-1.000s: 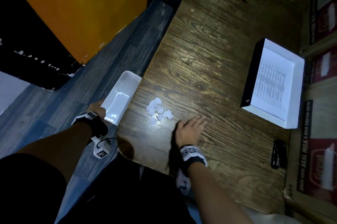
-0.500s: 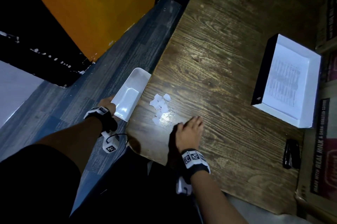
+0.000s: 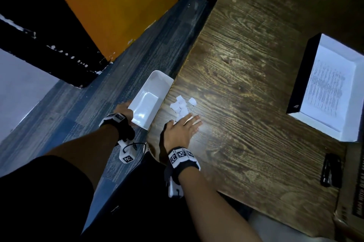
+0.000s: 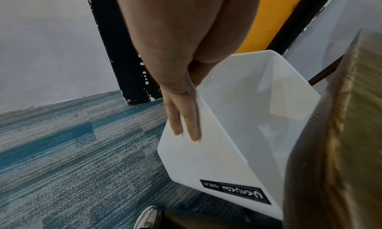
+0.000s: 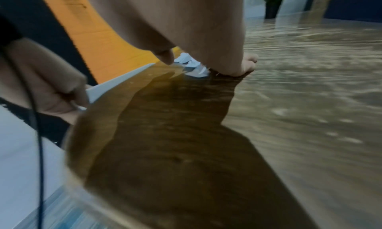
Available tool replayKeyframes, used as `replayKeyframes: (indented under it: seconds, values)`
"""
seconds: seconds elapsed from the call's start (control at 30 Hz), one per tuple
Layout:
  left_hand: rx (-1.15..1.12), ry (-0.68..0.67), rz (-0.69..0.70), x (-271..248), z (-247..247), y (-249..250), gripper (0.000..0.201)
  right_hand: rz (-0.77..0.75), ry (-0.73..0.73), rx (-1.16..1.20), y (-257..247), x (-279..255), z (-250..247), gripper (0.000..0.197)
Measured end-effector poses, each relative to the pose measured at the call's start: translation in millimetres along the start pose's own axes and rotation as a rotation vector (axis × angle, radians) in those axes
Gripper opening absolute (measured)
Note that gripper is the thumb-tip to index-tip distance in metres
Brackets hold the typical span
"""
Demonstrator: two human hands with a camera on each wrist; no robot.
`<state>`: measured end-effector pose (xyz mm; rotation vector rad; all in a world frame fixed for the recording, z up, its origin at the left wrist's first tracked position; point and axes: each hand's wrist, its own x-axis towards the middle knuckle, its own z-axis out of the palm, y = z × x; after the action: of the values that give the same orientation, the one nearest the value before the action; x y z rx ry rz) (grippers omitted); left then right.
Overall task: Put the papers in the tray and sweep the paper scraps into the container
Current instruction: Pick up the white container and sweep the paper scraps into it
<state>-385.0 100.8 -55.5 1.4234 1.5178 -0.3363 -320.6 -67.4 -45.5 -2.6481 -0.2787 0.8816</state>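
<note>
Dim head view, glare patch on the table (image 3: 246, 88), dark corners, hard shadows, blurred wrist views

Head cam: high, looking steeply down over both forearms, wide on table (image 3: 246, 103) and floor. Left wrist cam: just behind left hand (image 4: 181, 111), facing along its fingers, container (image 4: 237, 118) close beyond them. Right wrist cam: low over tabletop behind right hand (image 5: 206, 36), facing paper scraps (image 5: 192, 66) past the fingers. All three share container edge and table's near corner.
</note>
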Motion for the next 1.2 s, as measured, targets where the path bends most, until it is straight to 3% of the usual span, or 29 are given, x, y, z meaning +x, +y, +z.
replayKeyframes:
  seconds: [0.13,0.3,0.43,0.53,0.63,0.7,0.77,0.87,0.97,1.07,1.2]
  values:
    - [-0.006,-0.004,-0.018,-3,-2,1,0.061,-0.075,-0.039,-0.009,-19,-7,14,0.069]
    - [-0.055,-0.029,0.002,-12,-1,4,0.049,-0.147,-0.131,-0.054,-42,-10,22,0.067]
    - [0.018,-0.038,0.044,-7,1,0,0.051,-0.279,-0.278,-0.099,-57,-11,24,0.073]
    - [0.062,-0.015,0.076,-11,1,1,0.042,-0.412,-0.362,-0.167,-68,-11,24,0.082]
    - [0.025,-0.024,0.066,-13,1,2,0.041,-0.54,-0.409,-0.208,-71,-7,22,0.077]
    - [-0.018,-0.03,0.05,-12,1,1,0.046,-0.537,-0.345,-0.154,-67,-8,12,0.073]
    - [-0.069,-0.036,0.013,-12,-1,2,0.05,-0.511,-0.169,-0.127,-51,-12,-6,0.068]
    - [-0.105,-0.071,-0.032,-4,-4,-1,0.051,-0.331,-0.007,-0.224,-10,-19,-31,0.07]
    - [-0.163,-0.117,-0.05,2,-6,-5,0.048,-0.127,-0.079,-0.299,15,-31,-26,0.079]
    - [-0.193,-0.136,-0.052,1,-6,-9,0.047,-0.136,-0.148,-0.302,4,-41,6,0.084]
    - [-0.14,-0.111,-0.02,5,-5,-17,0.061,-0.177,-0.133,-0.262,-26,-42,34,0.079]
